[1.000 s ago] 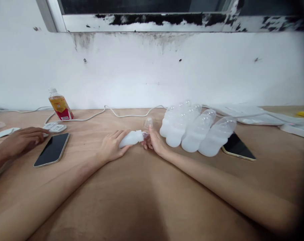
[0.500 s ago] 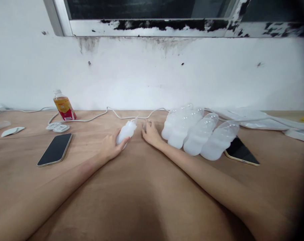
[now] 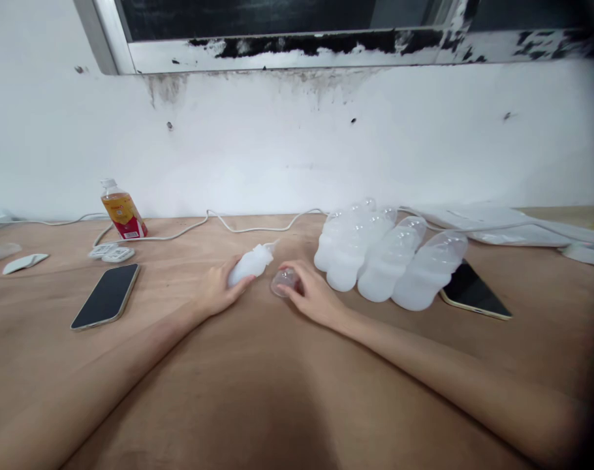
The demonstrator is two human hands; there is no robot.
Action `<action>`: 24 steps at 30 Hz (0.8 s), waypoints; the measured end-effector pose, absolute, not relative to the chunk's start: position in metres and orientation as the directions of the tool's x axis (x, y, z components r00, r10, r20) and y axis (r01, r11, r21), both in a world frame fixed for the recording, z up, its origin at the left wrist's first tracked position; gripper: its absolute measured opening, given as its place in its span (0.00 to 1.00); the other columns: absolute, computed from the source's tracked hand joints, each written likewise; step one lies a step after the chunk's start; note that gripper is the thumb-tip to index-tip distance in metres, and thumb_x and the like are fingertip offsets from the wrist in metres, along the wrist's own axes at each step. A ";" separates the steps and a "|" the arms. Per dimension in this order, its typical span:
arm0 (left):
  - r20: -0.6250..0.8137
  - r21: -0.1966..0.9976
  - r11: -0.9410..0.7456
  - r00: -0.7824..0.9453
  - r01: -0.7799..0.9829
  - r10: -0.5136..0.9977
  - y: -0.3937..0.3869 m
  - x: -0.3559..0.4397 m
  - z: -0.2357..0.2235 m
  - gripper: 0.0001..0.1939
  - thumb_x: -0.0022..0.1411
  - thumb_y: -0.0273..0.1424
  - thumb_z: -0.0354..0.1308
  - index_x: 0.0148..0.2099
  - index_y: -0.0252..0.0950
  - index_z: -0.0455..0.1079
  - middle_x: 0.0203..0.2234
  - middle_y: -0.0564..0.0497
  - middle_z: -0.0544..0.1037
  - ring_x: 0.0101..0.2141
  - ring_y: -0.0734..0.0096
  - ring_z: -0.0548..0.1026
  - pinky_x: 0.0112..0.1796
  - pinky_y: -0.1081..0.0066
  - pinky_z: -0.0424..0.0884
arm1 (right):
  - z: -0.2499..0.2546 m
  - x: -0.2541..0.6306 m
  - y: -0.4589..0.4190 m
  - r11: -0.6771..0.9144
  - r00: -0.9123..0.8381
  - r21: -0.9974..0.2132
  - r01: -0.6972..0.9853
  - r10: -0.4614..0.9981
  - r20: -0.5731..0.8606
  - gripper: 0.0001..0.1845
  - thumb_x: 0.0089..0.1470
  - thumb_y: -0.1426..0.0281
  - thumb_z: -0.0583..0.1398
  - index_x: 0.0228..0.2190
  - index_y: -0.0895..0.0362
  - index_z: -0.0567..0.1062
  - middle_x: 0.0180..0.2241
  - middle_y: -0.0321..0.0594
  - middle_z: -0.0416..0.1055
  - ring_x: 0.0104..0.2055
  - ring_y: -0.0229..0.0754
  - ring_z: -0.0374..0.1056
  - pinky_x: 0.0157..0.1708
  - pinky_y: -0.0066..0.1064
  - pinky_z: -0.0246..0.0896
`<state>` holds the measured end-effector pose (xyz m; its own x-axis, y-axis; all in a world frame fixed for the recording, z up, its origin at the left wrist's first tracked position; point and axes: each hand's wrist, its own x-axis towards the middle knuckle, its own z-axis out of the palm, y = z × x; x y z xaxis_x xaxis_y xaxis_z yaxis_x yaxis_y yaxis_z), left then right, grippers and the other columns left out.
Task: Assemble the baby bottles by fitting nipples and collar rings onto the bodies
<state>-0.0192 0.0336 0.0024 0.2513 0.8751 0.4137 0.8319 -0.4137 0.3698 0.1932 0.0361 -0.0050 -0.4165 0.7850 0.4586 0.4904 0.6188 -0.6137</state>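
My left hand (image 3: 217, 289) grips a small white squeeze bottle (image 3: 251, 262) that lies tilted on the wooden table (image 3: 258, 391), its pointed nozzle aimed up and to the right. My right hand (image 3: 312, 295) rests just right of it, fingers closed on a clear dome-shaped cap (image 3: 284, 281) held against the table. The cap and the bottle's nozzle are apart. Immediately to the right lies a row of several capped translucent white bottles (image 3: 390, 261), side by side.
A dark phone (image 3: 106, 296) lies at the left, another phone (image 3: 476, 294) partly under the bottle row at the right. An orange drink bottle (image 3: 120, 210), white cable (image 3: 238, 226) and small white adapters (image 3: 109, 252) sit near the wall. Plastic bags (image 3: 497, 219) lie far right.
My right hand reached back for the clear cap and pulled it toward me beside the bottle. My left hand kept the bottle, its nozzle now bare. Another person's hand at left is gone.
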 end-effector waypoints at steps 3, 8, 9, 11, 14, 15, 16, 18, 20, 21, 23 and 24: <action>0.426 0.363 -0.486 0.323 0.795 0.845 0.035 -0.021 0.002 0.23 0.56 0.44 0.44 0.50 0.35 0.58 0.40 0.47 0.72 0.37 0.63 0.71 0.36 0.69 0.64 | -0.005 0.197 0.047 0.305 -0.299 -0.947 0.099 0.917 0.264 0.15 0.50 0.63 0.52 0.41 0.52 0.59 0.37 0.39 0.62 0.31 0.38 0.65 0.24 0.30 0.62; 0.423 0.396 -0.453 0.280 0.799 0.862 0.038 -0.023 0.003 0.24 0.56 0.44 0.43 0.49 0.34 0.60 0.38 0.47 0.73 0.35 0.63 0.71 0.35 0.68 0.64 | -0.005 0.197 0.059 -0.010 -0.317 -0.961 -0.277 0.945 0.082 0.12 0.48 0.65 0.55 0.37 0.56 0.63 0.34 0.39 0.65 0.29 0.35 0.66 0.25 0.26 0.61; 0.419 0.404 -0.448 0.274 0.798 0.866 0.039 -0.023 0.003 0.24 0.56 0.45 0.43 0.49 0.34 0.60 0.38 0.48 0.73 0.35 0.63 0.71 0.34 0.68 0.65 | -0.005 0.197 0.059 -0.022 -0.318 -0.956 -0.292 0.945 0.075 0.12 0.48 0.65 0.55 0.36 0.56 0.64 0.33 0.39 0.65 0.29 0.34 0.66 0.25 0.26 0.60; 0.416 0.409 -0.446 0.272 0.796 0.868 0.038 -0.023 0.003 0.24 0.56 0.45 0.43 0.49 0.34 0.60 0.38 0.47 0.73 0.36 0.63 0.71 0.35 0.68 0.65 | -0.005 0.197 0.058 -0.035 -0.308 -0.950 -0.310 0.949 0.065 0.10 0.48 0.66 0.55 0.35 0.56 0.65 0.33 0.38 0.66 0.28 0.34 0.66 0.25 0.26 0.60; 0.419 0.410 -0.459 0.285 0.788 0.862 0.037 -0.022 0.004 0.24 0.56 0.44 0.43 0.49 0.34 0.60 0.39 0.47 0.72 0.36 0.63 0.71 0.36 0.68 0.64 | -0.005 0.197 0.057 -0.045 -0.294 -0.945 -0.325 0.954 0.055 0.09 0.48 0.67 0.56 0.33 0.56 0.65 0.32 0.38 0.66 0.28 0.34 0.66 0.25 0.27 0.60; 0.420 0.409 -0.462 0.286 0.787 0.861 0.037 -0.022 0.004 0.24 0.56 0.44 0.43 0.49 0.34 0.60 0.39 0.47 0.72 0.36 0.63 0.71 0.36 0.68 0.64 | -0.004 0.197 0.057 -0.045 -0.293 -0.945 -0.325 0.954 0.055 0.09 0.47 0.67 0.56 0.33 0.56 0.65 0.32 0.38 0.66 0.28 0.34 0.66 0.25 0.27 0.60; 0.420 0.409 -0.462 0.286 0.787 0.861 0.037 -0.022 0.004 0.23 0.56 0.44 0.44 0.49 0.34 0.60 0.39 0.47 0.72 0.36 0.63 0.71 0.36 0.68 0.64 | -0.004 0.197 0.057 -0.043 -0.296 -0.945 -0.324 0.953 0.058 0.09 0.47 0.67 0.56 0.33 0.56 0.65 0.32 0.38 0.67 0.28 0.34 0.65 0.25 0.27 0.60; 0.421 0.411 -0.458 0.282 0.788 0.862 0.037 -0.022 0.004 0.23 0.56 0.44 0.44 0.49 0.35 0.59 0.38 0.47 0.72 0.36 0.63 0.71 0.35 0.68 0.64 | -0.005 0.197 0.057 -0.038 -0.300 -0.947 -0.318 0.952 0.062 0.10 0.47 0.66 0.56 0.34 0.56 0.65 0.32 0.38 0.67 0.28 0.34 0.66 0.25 0.27 0.60; 0.420 0.412 -0.457 0.281 0.788 0.863 0.037 -0.022 0.004 0.24 0.56 0.44 0.44 0.49 0.34 0.59 0.38 0.47 0.72 0.36 0.63 0.71 0.35 0.67 0.64 | -0.005 0.197 0.057 -0.035 -0.299 -0.949 -0.314 0.952 0.064 0.10 0.47 0.66 0.56 0.34 0.56 0.65 0.32 0.38 0.67 0.28 0.34 0.66 0.25 0.26 0.60; 0.417 0.412 -0.457 0.282 0.789 0.864 0.037 -0.022 0.004 0.24 0.56 0.44 0.44 0.49 0.34 0.60 0.38 0.47 0.73 0.36 0.63 0.71 0.35 0.67 0.64 | -0.005 0.197 0.057 -0.035 -0.298 -0.949 -0.313 0.953 0.064 0.10 0.47 0.66 0.56 0.34 0.56 0.65 0.32 0.38 0.66 0.28 0.34 0.66 0.25 0.26 0.60; 0.413 0.410 -0.453 0.282 0.791 0.866 0.037 -0.022 0.004 0.24 0.56 0.44 0.44 0.49 0.34 0.60 0.37 0.46 0.73 0.35 0.62 0.71 0.35 0.67 0.64 | -0.004 0.197 0.057 -0.035 -0.295 -0.948 -0.315 0.953 0.063 0.10 0.47 0.66 0.56 0.34 0.56 0.65 0.32 0.38 0.66 0.28 0.34 0.66 0.25 0.26 0.60; 0.413 0.409 -0.453 0.283 0.792 0.866 0.037 -0.022 0.004 0.24 0.56 0.44 0.44 0.49 0.33 0.60 0.37 0.46 0.73 0.35 0.62 0.71 0.35 0.67 0.64 | -0.004 0.197 0.056 -0.036 -0.293 -0.948 -0.316 0.954 0.062 0.10 0.47 0.66 0.56 0.34 0.56 0.65 0.32 0.38 0.66 0.28 0.34 0.66 0.24 0.26 0.60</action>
